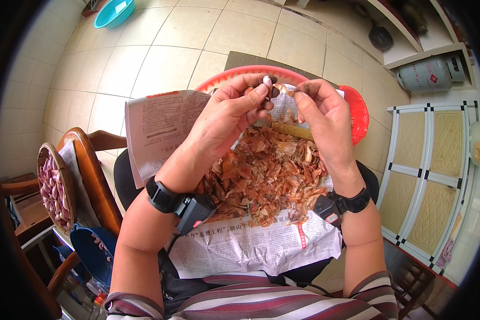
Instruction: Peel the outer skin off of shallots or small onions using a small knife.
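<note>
My left hand [244, 102] pinches a small shallot [267, 81], its pale tip showing above the thumb. Close beside it, my right hand [324, 108] holds a strip of papery skin [283, 89] between thumb and fingertips; whether the strip still joins the shallot is unclear. Below both hands, a heap of brown shallot skins [264, 172] lies on newspaper [256, 248] over my lap. A yellowish rod-like handle [292, 130] sticks out at the heap's far side, partly hidden by my right hand.
A pink plastic basin [240, 72] is beyond the hands, with a red plastic item [358, 116] to its right. At left, a woven basket [44, 150] of peeled shallots rests by a wooden chair [92, 180], above a blue container [90, 260] with a few more. A cabinet [410, 176] stands right.
</note>
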`<state>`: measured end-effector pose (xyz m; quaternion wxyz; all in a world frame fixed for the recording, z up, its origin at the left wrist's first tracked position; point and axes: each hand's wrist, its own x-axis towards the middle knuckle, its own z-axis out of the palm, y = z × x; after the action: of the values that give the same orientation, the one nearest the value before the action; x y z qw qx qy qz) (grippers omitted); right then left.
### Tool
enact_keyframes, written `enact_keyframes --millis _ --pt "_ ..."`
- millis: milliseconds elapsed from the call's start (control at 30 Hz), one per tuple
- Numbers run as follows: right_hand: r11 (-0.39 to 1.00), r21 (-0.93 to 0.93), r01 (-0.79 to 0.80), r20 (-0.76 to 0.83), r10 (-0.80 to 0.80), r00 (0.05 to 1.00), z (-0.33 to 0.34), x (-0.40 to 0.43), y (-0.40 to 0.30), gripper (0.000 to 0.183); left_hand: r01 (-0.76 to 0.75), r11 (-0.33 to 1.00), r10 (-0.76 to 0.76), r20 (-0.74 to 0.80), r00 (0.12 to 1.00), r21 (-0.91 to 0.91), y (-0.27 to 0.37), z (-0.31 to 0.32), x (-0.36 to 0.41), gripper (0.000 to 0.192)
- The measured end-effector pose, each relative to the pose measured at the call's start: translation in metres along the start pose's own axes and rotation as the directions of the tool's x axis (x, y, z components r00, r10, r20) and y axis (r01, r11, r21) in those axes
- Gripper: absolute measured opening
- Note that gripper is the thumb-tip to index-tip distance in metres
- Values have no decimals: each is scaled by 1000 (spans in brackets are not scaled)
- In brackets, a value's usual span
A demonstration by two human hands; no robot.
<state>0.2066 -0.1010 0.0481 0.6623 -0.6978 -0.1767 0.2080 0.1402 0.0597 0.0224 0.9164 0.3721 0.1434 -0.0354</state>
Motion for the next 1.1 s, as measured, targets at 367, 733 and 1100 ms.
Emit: enact_keyframes --millis 367,733,1100 --pt "983 -176 53 -10 -56 998 1 0 -7 16 -104 981 102 21 995 161 -7 -4 3 23" --pt "979 -200 25 4 -24 1000 6 0 0 14 -146 958 136 56 989 247 -7 -2 1 25" --pt "978 -203 42 16 -39 999 6 0 1 13 -107 972 98 52 994 211 -7 -1 1 22"
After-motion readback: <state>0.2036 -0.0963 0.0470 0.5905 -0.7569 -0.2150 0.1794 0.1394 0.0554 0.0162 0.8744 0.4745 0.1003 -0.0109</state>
